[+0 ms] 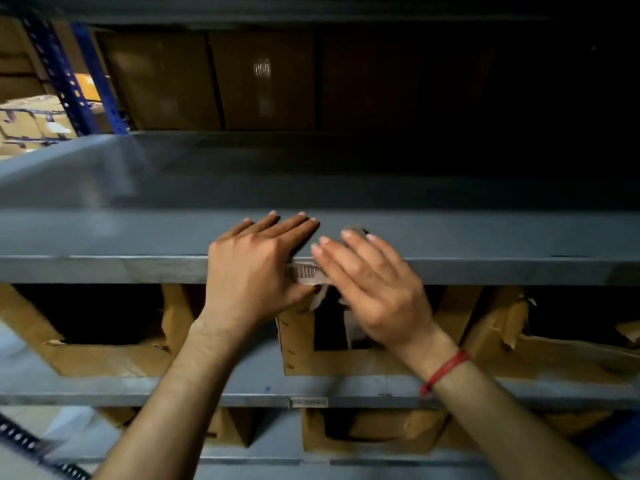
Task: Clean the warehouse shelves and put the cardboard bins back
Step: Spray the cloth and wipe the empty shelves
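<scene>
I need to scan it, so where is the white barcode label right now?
In the head view, the white barcode label is on the front edge of the grey metal shelf, mid-frame, between the left hand and the right hand.

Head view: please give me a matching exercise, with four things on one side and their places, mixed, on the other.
1 label
2 red band
3 bin
4 left hand

a round the right wrist
b fingers flat on the shelf top
c on the shelf's front edge
d below the shelf

Pairs: 1-c; 2-a; 3-d; 4-b
</scene>
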`<state>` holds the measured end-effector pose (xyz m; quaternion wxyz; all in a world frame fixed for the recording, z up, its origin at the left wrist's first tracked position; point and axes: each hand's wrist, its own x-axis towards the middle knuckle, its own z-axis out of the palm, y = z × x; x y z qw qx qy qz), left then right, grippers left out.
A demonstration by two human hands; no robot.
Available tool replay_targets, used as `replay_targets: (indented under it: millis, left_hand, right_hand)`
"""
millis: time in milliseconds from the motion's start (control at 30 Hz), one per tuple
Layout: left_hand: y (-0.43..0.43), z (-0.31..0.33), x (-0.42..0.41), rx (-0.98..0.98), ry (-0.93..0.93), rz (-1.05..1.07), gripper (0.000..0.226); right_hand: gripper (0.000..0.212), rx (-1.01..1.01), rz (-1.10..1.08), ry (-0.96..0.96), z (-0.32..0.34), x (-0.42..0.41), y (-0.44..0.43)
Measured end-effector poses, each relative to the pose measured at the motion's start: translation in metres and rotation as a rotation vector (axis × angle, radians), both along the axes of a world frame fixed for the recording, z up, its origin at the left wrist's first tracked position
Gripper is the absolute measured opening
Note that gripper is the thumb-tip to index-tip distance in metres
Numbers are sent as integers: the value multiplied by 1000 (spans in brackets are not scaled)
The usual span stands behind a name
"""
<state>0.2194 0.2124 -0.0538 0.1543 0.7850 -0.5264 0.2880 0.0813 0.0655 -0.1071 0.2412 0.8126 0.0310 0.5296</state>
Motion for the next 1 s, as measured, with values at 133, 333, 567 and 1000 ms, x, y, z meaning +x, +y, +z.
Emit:
replay_targets:
  millis: [133,333,567,1000]
  left_hand:
    - [0,3,0,28,8,-1,82]
    - [-1,0,-1,40,7,15,83]
    - [-1,-2,-1,26,-1,-10,82]
    - [-3,0,-4,39,9,-16,85]
  right_hand:
    - [40,106,-132,-66,2,-51,-44]
    - [45,361,-123,-256,-7,-13,-2]
    - [40,71,-71,-52,1,-13,-5]
    - [32,420,-147,-318,-4,8,16]
